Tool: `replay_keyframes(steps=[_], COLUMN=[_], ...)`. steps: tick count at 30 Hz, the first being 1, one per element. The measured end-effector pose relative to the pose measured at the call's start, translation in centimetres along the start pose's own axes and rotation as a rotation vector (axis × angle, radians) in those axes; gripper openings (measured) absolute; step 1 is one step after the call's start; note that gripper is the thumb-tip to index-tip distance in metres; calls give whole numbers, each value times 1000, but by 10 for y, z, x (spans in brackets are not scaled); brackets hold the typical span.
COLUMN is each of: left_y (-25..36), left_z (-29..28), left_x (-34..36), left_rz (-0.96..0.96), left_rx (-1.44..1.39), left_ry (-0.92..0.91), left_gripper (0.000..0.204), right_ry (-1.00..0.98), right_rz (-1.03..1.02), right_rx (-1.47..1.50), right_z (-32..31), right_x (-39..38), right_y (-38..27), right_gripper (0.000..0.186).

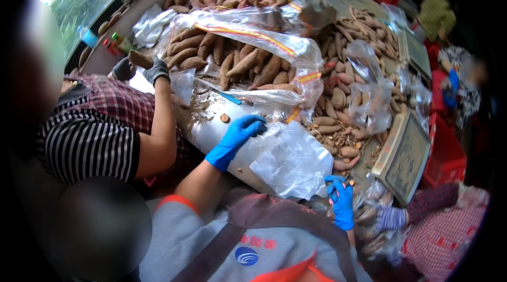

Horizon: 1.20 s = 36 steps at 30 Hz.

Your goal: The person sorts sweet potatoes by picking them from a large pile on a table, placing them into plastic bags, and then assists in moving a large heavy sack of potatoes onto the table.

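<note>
A flat clear plastic bag [290, 160] lies over the near edge of the metal table [208, 118]. My left hand [235, 139], in a blue glove, is at the bag's upper left edge, its fingers curled onto the plastic. Beside the bag's lower right corner, my blue-gloved right hand [342, 205] has its fingers bent together; a small pink bit shows at them, too small to name. Beyond my hands, a large open clear bag [311, 62] holds brown sweet potatoes [259, 68]. A blue-handled tool [229, 97] and a cut root piece [225, 118] lie near my left hand.
At left, a person in striped sleeves [90, 150] holds a sweet potato [140, 60] in gloved hands. More sweet potatoes [332, 102] are heaped at right, beside a flat framed tray [404, 155] and a red crate [446, 150]. Another person's checked clothing [449, 229] is at lower right.
</note>
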<state>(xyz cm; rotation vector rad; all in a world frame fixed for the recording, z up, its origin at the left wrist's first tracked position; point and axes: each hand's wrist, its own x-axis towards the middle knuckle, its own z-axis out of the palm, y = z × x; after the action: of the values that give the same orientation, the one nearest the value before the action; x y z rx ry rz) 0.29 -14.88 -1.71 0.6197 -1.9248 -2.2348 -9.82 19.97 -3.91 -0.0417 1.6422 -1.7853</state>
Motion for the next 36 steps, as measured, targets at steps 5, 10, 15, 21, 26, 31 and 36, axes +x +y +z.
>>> replay_keyframes(steps=[5, 10, 15, 21, 26, 31, 36], left_y=[-56, 3, 55, 63, 35, 26, 53], left_z=[-47, -54, -73, -131, -160, -208, -191], left_x=[30, 122, 227, 313, 383, 449, 498], left_rz=[275, 672, 578, 269, 511, 815, 851], left_rx=[369, 893, 1228, 1422, 1589, 1677, 1641], left_ry=[446, 739, 707, 736, 645, 826, 860], left_gripper=[41, 78, 88, 99, 79, 62, 74], right_ry=[-158, -91, 50, 93, -70, 61, 72], right_rz=[11, -525, -816, -711, -792, -1101, -1288], right_rx=[-107, -351, -868, -1233, -1019, -1176, -1029], right_z=[60, 105, 169, 169, 173, 192, 192], right_x=[85, 183, 246, 323, 421, 495, 567], right_y=[-38, -45, -49, -42, -84, -107, -130], right_gripper=[18, 42, 79, 74, 53, 37, 41])
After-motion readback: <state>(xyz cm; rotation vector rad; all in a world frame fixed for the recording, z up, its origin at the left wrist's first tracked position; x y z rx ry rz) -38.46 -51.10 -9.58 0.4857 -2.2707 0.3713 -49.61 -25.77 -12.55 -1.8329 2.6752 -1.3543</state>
